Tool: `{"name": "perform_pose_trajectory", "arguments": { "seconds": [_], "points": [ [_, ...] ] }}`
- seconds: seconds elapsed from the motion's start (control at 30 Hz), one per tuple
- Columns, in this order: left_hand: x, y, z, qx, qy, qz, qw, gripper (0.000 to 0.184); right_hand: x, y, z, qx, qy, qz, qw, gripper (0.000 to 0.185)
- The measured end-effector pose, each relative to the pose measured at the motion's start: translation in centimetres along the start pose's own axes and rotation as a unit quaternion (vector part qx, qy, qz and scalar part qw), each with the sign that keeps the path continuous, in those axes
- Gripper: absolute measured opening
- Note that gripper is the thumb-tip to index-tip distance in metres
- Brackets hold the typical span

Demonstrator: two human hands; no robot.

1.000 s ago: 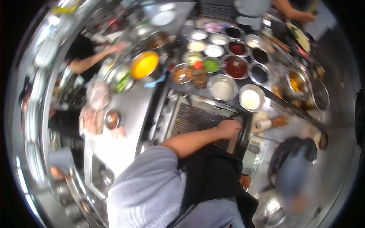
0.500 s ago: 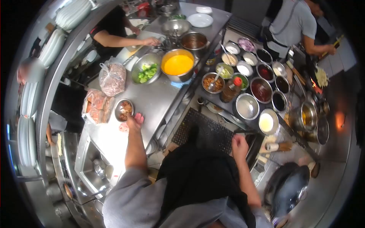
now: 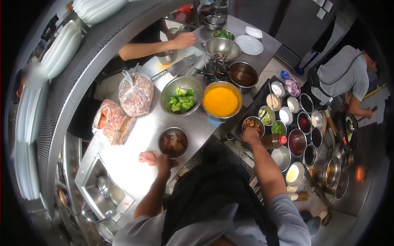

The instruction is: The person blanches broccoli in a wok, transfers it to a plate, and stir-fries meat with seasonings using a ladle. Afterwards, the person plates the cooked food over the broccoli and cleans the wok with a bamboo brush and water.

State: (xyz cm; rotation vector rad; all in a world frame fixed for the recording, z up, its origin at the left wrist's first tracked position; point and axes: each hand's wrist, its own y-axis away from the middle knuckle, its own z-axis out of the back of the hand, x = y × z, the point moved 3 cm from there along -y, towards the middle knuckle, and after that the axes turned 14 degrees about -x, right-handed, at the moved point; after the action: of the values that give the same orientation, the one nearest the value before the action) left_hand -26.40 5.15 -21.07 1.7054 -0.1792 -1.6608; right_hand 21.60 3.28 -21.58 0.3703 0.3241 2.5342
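My left hand grips the near rim of a metal bowl on the steel counter. Blurred brown and pale pieces, like meat, lie inside. Just left of that hand is a pink piece of raw meat. My right hand reaches to the near edge of a small bowl of brown chunks, fingers closed and partly hidden; whether they hold the rim or something inside, I cannot tell. Close to my right forearm, a sauce bottle with a red cap leans among the bowls.
A colander of broccoli and a pot of orange liquid stand on the counter, beside bagged meat. A co-worker's hand is over the cutting board, near a cleaver. Another person works at a wok on the right.
My right hand has gone from beside my body to the bowl of brown chunks. My left hand has brought the metal bowl nearer the counter's edge. The view has turned.
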Motion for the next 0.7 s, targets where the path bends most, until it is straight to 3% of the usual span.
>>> {"name": "perform_pose_trajectory", "arguments": {
  "seconds": [0.07,0.23,0.3,0.4,0.53,0.6,0.67,0.7],
  "points": [
    [-3.7,4.8,-2.5,0.122,-0.058,-0.012,0.991,0.032,-0.9,-1.1,-1.2,0.038,0.02,0.001,0.999,0.052],
    [-5.3,6.8,-6.8,0.22,-0.144,-0.034,0.964,0.031,-0.1,0.5,0.9,-0.047,-0.008,0.036,0.998,0.046],
    [-6.2,7.9,-8.2,0.262,-0.193,-0.068,0.943,0.03,-0.6,1.2,1.3,-0.138,-0.117,0.067,0.981,0.035],
    [-4.3,6.9,-10.4,0.316,-0.24,-0.101,0.913,0.031,-2.1,0.5,0.3,-0.125,-0.225,0.02,0.966,0.026],
    [-4.7,8.8,-13.7,0.353,-0.269,-0.047,0.895,0.028,-0.2,2.5,4.2,-0.218,-0.22,-0.003,0.951,0.016],
    [-2.3,7.3,-15.4,0.378,-0.285,-0.054,0.879,0.026,0.9,3.5,6.2,-0.191,-0.408,-0.076,0.89,0.014],
    [-2.6,8.2,-17.7,0.387,-0.311,-0.028,0.867,0.026,3.2,6.2,9.4,-0.243,-0.406,0.007,0.881,0.014],
    [-2.7,8.8,-18.7,0.381,-0.333,-0.004,0.863,0.026,4.1,7.3,10.4,-0.205,-0.413,0.048,0.886,0.018]
  ]
}}
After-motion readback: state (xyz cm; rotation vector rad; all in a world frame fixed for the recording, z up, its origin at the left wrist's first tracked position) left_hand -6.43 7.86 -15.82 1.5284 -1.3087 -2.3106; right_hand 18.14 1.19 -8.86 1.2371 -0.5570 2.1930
